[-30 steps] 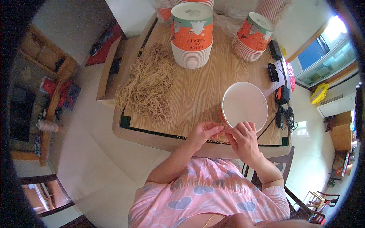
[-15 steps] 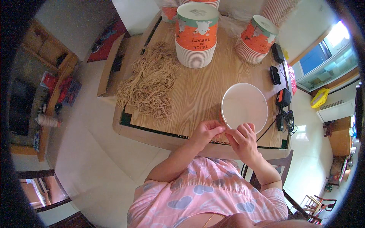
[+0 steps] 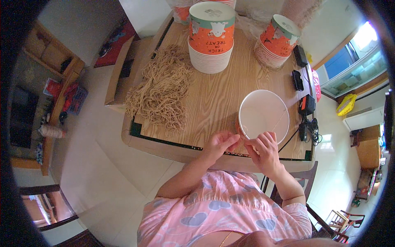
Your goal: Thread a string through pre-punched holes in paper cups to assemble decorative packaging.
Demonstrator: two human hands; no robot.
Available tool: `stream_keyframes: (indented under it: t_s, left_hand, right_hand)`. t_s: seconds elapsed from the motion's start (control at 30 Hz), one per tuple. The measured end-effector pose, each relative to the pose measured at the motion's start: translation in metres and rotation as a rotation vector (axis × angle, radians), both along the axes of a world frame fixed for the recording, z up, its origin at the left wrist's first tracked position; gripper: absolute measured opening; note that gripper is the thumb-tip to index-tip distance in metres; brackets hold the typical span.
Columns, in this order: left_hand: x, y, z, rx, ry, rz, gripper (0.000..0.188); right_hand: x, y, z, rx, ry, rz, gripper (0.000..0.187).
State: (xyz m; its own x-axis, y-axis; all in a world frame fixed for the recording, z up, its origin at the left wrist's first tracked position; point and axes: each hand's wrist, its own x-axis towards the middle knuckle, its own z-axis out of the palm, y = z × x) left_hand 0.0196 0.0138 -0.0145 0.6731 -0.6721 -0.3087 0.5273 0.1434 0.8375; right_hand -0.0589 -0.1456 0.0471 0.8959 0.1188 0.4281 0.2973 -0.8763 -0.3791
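Near the front edge of the table (image 3: 212, 107), one bucket (image 3: 263, 113) stood just beyond left grip (image 3: 221, 143) and right grip (image 3: 263, 150), both curled, their hold impossible to tell; one string heap (image 3: 162, 92) lay left.

One head-worn fisheye view looks steeply down, the pink garment (image 3: 230, 197) close at bottom centre. The table (image 3: 214, 105), farther off, spans the frame's upper middle.

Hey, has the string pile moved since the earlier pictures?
No. The string pile lies in the same spot relative to the green corner of the table.
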Motion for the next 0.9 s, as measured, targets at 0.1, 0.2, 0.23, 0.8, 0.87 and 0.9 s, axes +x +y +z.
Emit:
stream_keyframes:
  t_s: [0.1, 0.2, 0.23, 0.8, 0.87, 0.9]
  left_hand:
    - [-0.006, 0.003, 0.006, -0.013, 0.004, -0.051, 0.018]
    - [-0.01, 0.001, -0.005, -0.062, -0.039, -0.127, 0.015]
    - [-0.011, 0.0, -0.012, -0.024, -0.109, -0.089, 0.014]
    - [0.004, -0.006, -0.007, 0.005, -0.105, -0.1, 0.013]
    - [0.0, -0.011, -0.008, 0.014, -0.133, -0.022, 0.014]
    - [0.001, -0.012, -0.01, 0.014, -0.133, -0.02, 0.014]
  right_hand:
    - [0.0, 0.0, -0.002, -0.002, -0.012, -0.002, 0.015]
    - [0.001, 0.0, 0.0, -0.012, -0.02, 0.002, 0.014]
    - [0.001, 0.0, 0.001, -0.013, -0.016, 0.012, 0.014]
    - [0.003, 0.0, -0.001, -0.06, -0.026, 0.02, 0.013]
    - [0.004, 0.0, -0.001, -0.03, -0.033, 0.018, 0.012]
    - [0.004, 0.0, -0.001, -0.031, -0.033, 0.019, 0.012]
